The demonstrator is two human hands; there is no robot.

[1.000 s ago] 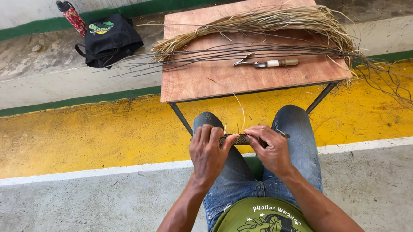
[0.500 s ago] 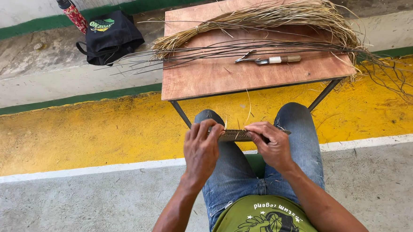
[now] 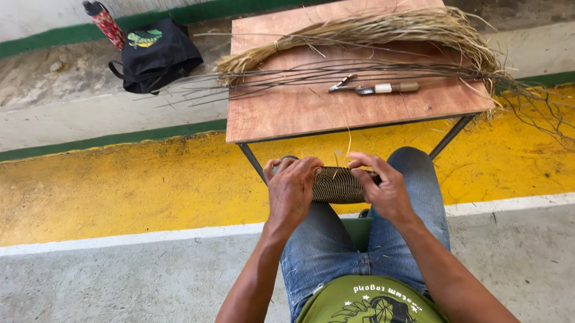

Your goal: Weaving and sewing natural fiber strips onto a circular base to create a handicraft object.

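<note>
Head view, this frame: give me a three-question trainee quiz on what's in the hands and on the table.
1. True or false: both the left hand and the right hand grip the woven piece.
2. What lies on the wooden table nearest the person?
A. the knife
B. the black bag
C. a hammer
3. Fill in: the bundle of dry fibres lies on the table's ____ side, away from the person.

Key: 1 true; 2 A (the bag is on the ground, left of the table); 3 far.

Both hands have turned the woven piece (image 3: 336, 184) broadside up.
</note>
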